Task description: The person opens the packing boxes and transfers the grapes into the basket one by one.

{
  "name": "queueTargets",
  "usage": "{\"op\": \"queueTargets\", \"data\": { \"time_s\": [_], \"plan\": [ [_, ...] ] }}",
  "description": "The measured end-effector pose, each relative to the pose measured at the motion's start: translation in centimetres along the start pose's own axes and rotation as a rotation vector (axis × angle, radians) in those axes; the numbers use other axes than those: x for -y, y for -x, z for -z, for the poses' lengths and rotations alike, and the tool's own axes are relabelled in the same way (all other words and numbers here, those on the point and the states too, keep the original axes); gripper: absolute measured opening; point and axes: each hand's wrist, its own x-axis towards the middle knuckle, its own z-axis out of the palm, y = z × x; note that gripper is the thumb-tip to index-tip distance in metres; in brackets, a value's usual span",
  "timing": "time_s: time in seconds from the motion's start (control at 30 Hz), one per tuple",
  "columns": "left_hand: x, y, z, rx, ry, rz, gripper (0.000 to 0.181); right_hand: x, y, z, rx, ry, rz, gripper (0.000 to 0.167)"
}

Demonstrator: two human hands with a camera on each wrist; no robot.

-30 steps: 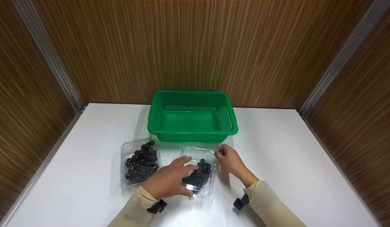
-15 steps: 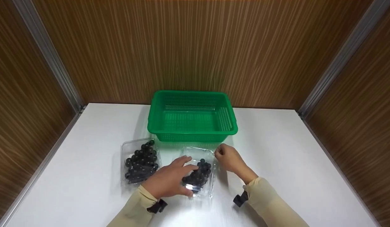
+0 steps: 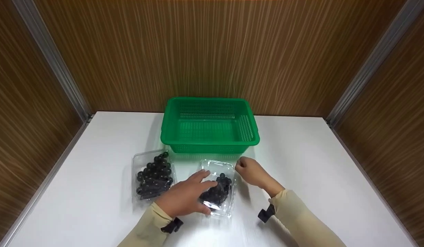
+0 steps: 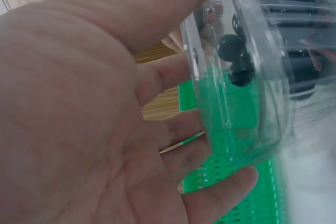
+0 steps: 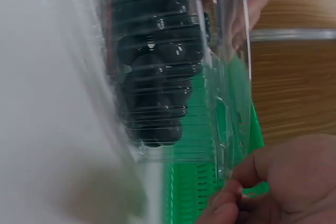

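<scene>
Shifted rightward, right fingers (image 5: 223,205) pinch the box (image 3: 218,167) pointing lengthwise forward, left fingers (image 4: 218,195) spread.

Two forearms in loose, pale-beige cloth sleeves (image 3: 304,219) reach in from the near side. The bare left hand (image 3: 184,197) has its back upward, fingers parted and thumb spread nearer; the bare right hand (image 3: 253,172), farther right, pinches thumb against forefinger, other fingers curled.
</scene>
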Motion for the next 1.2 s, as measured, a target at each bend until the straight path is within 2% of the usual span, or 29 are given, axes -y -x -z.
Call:
{"op": "queueTargets", "data": {
  "time_s": [0.13, 0.23, 0.43, 0.57, 0.7, 0.8, 0.93, 1.07, 1.2],
  "plan": [
    [0.0, 0.0, 0.0, 0.005, -0.016, -0.010, 0.083, -0.4, 0.0, -0.1, -0.004, 0.035, 0.059, 0.020],
    [0.0, 0.0, 0.0, 0.004, -0.004, -0.015, 0.082, -0.7, -0.1, 0.0, 0.018, -0.018, 0.043, 0.017],
    [0.2, -0.3, 0.1, -0.005, 0.013, 0.002, 0.084, -1.1, -0.2, -0.1, 0.053, -0.267, -0.082, 0.020],
    [0.2, -0.5, 0.0, -0.021, 0.012, 0.036, 0.086, -0.8, 0.2, -0.7, 0.028, -0.384, -0.114, 0.016],
    [0.1, -0.5, -0.5, -0.022, 0.020, 0.076, 0.087, -0.5, 1.3, -0.9, 0.048, -0.411, -0.133, 0.016],
    [0.0, -0.5, -0.6, -0.027, 0.022, 0.101, 0.087, -0.4, 2.1, -0.6, 0.126, -0.456, -0.149, 0.022],
    [0.1, -0.5, -0.5, -0.036, 0.034, 0.099, 0.086, -0.2, 3.4, -0.4, 0.219, -0.531, -0.181, 0.025],
    [0.1, -0.7, -0.5, -0.038, 0.047, 0.107, 0.086, 0.4, 4.6, -0.5, 0.223, -0.577, -0.201, 0.027],
    [0.0, -1.0, -0.8, -0.050, 0.036, 0.127, 0.086, 1.0, 5.8, -0.9, 0.198, -0.595, -0.203, 0.044]
  ]
}}
